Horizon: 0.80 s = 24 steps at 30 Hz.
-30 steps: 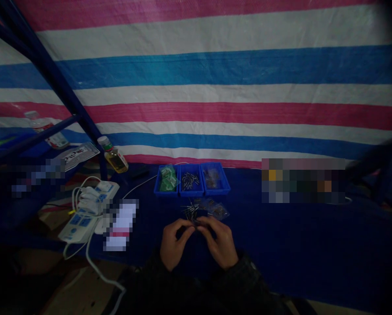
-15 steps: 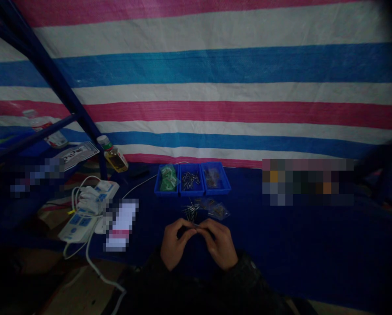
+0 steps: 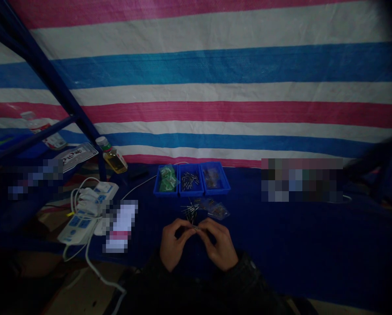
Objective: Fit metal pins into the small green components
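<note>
My left hand (image 3: 174, 245) and my right hand (image 3: 219, 246) meet fingertip to fingertip above the blue table. Both are closed in a pinch on a small, thin metal piece (image 3: 195, 227), mostly hidden by the fingers; its exact kind is too small to tell. Just beyond the fingertips lies a loose pile of thin metal pins (image 3: 192, 211). Clear plastic bags (image 3: 218, 211) with small brownish parts lie to the right of that pile. Behind it, more thin metal pins (image 3: 189, 180) fill part of the middle blue tray (image 3: 191, 194).
A left blue tray (image 3: 155, 191) holds green packets (image 3: 168, 178); a right one (image 3: 219, 191) holds clear bags. At left are a power strip (image 3: 78, 225) with cables, a blurred phone-like slab (image 3: 121, 227) and a bottle (image 3: 112, 157). A striped sheet (image 3: 215, 94) hangs behind.
My hands stay together in nearly the same place, with the small metal piece turned slightly between the fingertips. The view has shifted a little. The trays and pile look unchanged.
</note>
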### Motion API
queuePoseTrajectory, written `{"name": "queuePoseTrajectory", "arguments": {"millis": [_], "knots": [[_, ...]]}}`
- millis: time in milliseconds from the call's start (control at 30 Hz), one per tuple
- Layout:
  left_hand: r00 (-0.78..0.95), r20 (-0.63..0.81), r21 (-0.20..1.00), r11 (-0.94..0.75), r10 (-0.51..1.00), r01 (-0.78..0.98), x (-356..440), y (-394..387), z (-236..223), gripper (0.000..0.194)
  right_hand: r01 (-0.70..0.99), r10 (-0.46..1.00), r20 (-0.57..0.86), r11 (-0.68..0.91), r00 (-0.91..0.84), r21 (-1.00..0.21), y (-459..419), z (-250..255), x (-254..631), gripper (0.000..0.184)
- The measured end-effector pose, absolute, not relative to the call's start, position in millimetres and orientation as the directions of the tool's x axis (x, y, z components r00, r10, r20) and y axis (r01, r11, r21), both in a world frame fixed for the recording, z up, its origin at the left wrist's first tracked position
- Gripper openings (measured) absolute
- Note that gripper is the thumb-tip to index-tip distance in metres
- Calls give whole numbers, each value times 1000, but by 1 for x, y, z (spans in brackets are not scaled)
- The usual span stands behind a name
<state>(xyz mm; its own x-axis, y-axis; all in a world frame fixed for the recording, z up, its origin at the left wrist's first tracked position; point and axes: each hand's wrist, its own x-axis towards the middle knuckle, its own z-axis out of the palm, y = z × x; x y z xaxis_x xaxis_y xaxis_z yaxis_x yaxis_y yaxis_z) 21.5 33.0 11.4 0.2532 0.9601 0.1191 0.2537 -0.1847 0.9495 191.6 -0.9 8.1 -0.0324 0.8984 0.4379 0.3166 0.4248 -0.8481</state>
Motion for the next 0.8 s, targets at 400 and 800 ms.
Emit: {"name": "queuePoseTrajectory", "arguments": {"millis": [400, 800], "knots": [[282, 94, 956, -166, 955, 242, 20, 33, 12, 20, 328, 915, 399, 393, -51, -859, -3, 13, 194, 16], [171, 178, 960, -209, 969, 188, 22, 28, 10, 16, 312, 902, 431, 407, 9, -858, 0, 1, 191, 9]]}}
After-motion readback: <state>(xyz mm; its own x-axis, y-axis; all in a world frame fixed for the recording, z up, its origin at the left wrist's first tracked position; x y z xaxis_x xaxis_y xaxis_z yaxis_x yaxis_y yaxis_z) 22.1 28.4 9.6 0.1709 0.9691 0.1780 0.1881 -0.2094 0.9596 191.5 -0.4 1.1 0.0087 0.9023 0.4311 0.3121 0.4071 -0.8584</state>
